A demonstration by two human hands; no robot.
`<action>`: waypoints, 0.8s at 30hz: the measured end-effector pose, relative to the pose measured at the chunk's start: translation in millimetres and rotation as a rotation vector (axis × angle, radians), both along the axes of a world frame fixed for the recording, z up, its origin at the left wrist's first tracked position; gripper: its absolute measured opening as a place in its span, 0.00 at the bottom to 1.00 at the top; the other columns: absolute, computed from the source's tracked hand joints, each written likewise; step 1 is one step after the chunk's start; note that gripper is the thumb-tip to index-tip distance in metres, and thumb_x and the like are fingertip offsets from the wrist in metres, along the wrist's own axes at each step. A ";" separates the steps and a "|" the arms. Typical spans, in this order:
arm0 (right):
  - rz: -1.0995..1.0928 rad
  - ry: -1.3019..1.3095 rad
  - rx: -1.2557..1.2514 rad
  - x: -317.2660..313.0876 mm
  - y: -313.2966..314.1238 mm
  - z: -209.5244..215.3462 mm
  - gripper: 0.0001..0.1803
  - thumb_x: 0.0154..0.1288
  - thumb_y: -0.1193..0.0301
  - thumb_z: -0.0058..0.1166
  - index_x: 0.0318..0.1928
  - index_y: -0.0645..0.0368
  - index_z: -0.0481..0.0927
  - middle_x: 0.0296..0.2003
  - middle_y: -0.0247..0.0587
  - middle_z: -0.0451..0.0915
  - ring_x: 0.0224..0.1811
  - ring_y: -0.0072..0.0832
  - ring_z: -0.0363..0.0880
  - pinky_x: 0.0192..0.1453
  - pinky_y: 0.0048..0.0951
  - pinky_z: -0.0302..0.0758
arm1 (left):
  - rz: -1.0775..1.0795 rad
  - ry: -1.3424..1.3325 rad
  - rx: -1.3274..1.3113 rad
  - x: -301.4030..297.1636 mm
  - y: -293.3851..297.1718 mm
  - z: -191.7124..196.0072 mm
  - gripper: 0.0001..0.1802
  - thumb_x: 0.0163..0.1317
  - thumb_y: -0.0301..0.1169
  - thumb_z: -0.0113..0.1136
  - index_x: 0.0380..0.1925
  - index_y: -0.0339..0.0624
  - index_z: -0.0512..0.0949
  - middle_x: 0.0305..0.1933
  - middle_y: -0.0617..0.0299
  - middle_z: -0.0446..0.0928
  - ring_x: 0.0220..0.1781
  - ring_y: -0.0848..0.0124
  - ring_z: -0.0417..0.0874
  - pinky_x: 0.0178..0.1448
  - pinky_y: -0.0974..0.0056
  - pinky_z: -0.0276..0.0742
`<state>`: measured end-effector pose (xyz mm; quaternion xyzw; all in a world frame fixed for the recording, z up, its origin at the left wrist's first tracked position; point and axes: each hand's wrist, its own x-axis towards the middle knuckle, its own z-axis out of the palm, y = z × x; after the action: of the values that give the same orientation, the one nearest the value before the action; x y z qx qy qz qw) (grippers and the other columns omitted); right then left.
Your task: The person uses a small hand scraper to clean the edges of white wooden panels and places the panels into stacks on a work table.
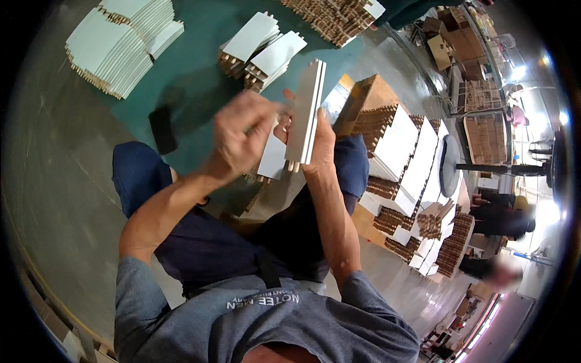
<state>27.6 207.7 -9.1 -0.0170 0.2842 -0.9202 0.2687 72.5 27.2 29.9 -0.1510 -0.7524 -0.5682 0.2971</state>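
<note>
My right hand (318,142) grips a long white cardboard strip (307,112) with a brown corrugated edge, held nearly upright above my lap. My left hand (242,136) is closed beside it, its fingers pinching at the strip's left side; the fingertips are blurred. A second white cardboard piece (272,158) sits behind and below the strip, between both hands. I am seated, with my knees in dark blue trousers (142,175) under the hands.
Stacks of white flat cardboard pieces lie on a green mat (193,78): one at far left (124,42), two in the middle (260,51), one at top (336,18). More stacks and a brown box (369,100) stand at right. A black phone (162,129) lies on the mat. Another person stands at far right.
</note>
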 end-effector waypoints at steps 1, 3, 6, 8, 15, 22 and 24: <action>-0.052 -0.124 0.002 1.4 -2.7 2.6 0.36 0.73 0.51 0.54 0.67 0.67 0.65 0.42 0.42 0.77 0.40 0.29 0.74 0.37 0.29 0.73 | 0.058 -0.074 0.034 -10.6 -10.4 -1.9 0.07 0.65 0.24 0.61 0.40 0.33 0.83 0.34 0.57 0.80 0.33 0.69 0.79 0.37 0.65 0.76; -0.049 -0.014 0.207 -1.8 6.8 -11.7 0.29 0.72 0.56 0.56 0.62 0.65 0.69 0.36 0.38 0.76 0.36 0.27 0.76 0.34 0.26 0.77 | 0.134 -0.163 0.127 -22.5 -18.6 -6.9 0.06 0.64 0.23 0.62 0.39 0.32 0.82 0.33 0.58 0.79 0.33 0.69 0.79 0.38 0.66 0.75; -0.128 -0.076 0.337 1.5 -1.7 2.0 0.29 0.69 0.67 0.56 0.65 0.65 0.65 0.41 0.43 0.82 0.36 0.27 0.86 0.37 0.29 0.87 | 0.095 -0.185 0.157 -22.8 -22.7 -8.5 0.06 0.64 0.23 0.61 0.39 0.32 0.83 0.33 0.58 0.79 0.33 0.69 0.79 0.38 0.66 0.75; -0.088 0.004 0.348 4.4 -1.6 0.0 0.28 0.70 0.65 0.53 0.66 0.65 0.65 0.45 0.49 0.81 0.39 0.32 0.86 0.42 0.33 0.87 | 0.061 -0.180 0.100 -21.4 -19.6 -8.2 0.06 0.63 0.22 0.61 0.39 0.32 0.83 0.33 0.57 0.80 0.32 0.67 0.80 0.37 0.65 0.75; 0.135 -0.064 -0.024 18.4 -6.3 9.4 0.31 0.82 0.55 0.26 0.70 0.64 0.65 0.64 0.57 0.73 0.60 0.47 0.79 0.64 0.56 0.77 | 0.043 -0.150 -0.091 -29.0 -20.6 -21.5 0.08 0.66 0.24 0.60 0.42 0.31 0.83 0.36 0.57 0.80 0.35 0.69 0.79 0.39 0.66 0.75; 0.194 -0.105 0.024 22.4 -6.1 4.6 0.28 0.81 0.54 0.31 0.63 0.64 0.72 0.54 0.50 0.81 0.50 0.42 0.84 0.55 0.48 0.83 | 0.095 -0.077 -0.148 -34.8 -21.0 -22.7 0.08 0.59 0.19 0.59 0.39 0.31 0.83 0.35 0.50 0.79 0.36 0.55 0.82 0.42 0.57 0.79; 0.246 -0.062 0.082 21.0 0.4 0.0 0.27 0.81 0.54 0.34 0.60 0.63 0.74 0.51 0.47 0.82 0.47 0.40 0.85 0.51 0.44 0.85 | 0.074 -0.028 -0.241 -32.9 -18.3 -22.3 0.10 0.59 0.18 0.58 0.40 0.32 0.83 0.35 0.51 0.79 0.37 0.55 0.82 0.43 0.57 0.79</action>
<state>48.6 208.0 -9.0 -0.0122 0.3088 -0.8680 0.3887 39.5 8.9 7.6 -0.1498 -0.8243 -0.4643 0.2872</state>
